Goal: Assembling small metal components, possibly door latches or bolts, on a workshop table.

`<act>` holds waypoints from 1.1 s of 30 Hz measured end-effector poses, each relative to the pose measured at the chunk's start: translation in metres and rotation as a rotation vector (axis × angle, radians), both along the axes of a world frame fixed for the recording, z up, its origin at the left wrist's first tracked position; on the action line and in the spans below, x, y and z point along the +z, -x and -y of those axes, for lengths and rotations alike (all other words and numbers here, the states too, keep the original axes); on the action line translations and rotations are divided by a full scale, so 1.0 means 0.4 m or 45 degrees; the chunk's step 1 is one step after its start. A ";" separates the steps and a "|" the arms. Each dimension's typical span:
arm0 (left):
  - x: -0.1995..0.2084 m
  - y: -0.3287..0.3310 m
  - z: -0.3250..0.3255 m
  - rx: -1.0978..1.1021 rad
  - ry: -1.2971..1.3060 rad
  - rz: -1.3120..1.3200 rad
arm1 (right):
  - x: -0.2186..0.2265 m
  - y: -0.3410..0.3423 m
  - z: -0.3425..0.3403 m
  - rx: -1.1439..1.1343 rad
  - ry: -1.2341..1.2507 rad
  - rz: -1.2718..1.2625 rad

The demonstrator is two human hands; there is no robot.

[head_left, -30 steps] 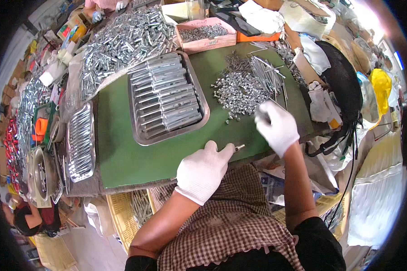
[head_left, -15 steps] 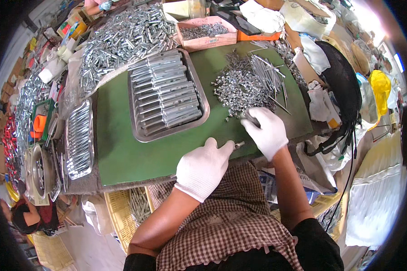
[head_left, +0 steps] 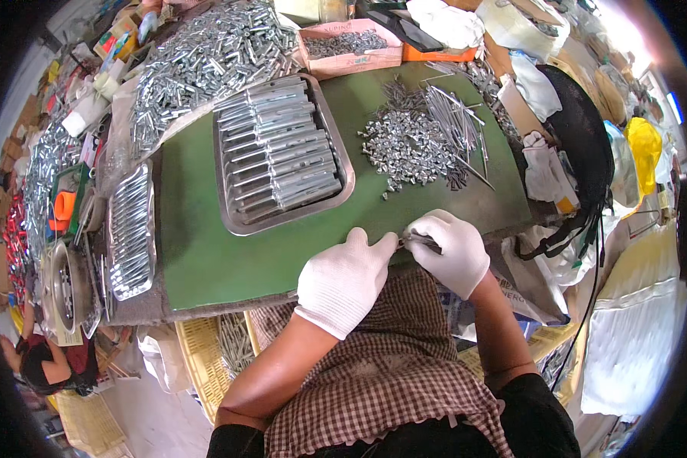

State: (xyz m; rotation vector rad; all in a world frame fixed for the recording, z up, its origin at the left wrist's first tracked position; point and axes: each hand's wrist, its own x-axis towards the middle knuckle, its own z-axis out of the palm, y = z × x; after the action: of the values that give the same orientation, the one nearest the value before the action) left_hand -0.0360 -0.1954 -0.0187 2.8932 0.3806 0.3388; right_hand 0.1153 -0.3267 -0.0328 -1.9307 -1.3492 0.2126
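Note:
My left hand (head_left: 343, 282), in a white knit glove, is closed around a slim metal tube lying along the near edge of the green mat (head_left: 198, 259); the fingers hide most of it. My right hand (head_left: 452, 253), gloved alike, pinches a small greyish metal piece (head_left: 426, 242) against the tube's right end; its exact kind is hidden. Beyond the right hand lies a heap of small shiny metal caps (head_left: 408, 149), with long thin metal pins (head_left: 452, 118) beside it. A steel tray (head_left: 346, 195) left of the heap holds rows of metal tubes with thin rods (head_left: 301, 164).
A second, smaller tray of metal rods (head_left: 132, 229) stands left of the mat. Behind are a large pile of metal tubes (head_left: 214, 57) and a pink box (head_left: 355, 67) of small parts. A black mesh bag (head_left: 576, 130) borders the right. Another person's gloved hand (head_left: 148, 27) shows far left.
My right hand has drawn back from the near edge of the cap heap and come down to the tube's end at my left fingertips. My left hand has hardly moved.

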 end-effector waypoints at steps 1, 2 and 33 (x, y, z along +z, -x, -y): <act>-0.001 0.001 0.000 0.009 0.008 0.010 | -0.001 0.005 -0.004 -0.015 0.006 0.060; -0.002 0.002 0.000 0.018 0.016 0.019 | 0.007 0.008 -0.006 -0.015 0.049 0.082; 0.007 -0.004 -0.003 -0.058 -0.059 -0.174 | -0.037 0.032 -0.111 0.073 -1.085 -1.888</act>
State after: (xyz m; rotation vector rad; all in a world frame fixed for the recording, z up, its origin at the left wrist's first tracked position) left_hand -0.0342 -0.1944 -0.0161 2.9743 0.3325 0.1454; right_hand 0.1026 -0.2822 -0.0475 -0.5956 -0.3111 0.7509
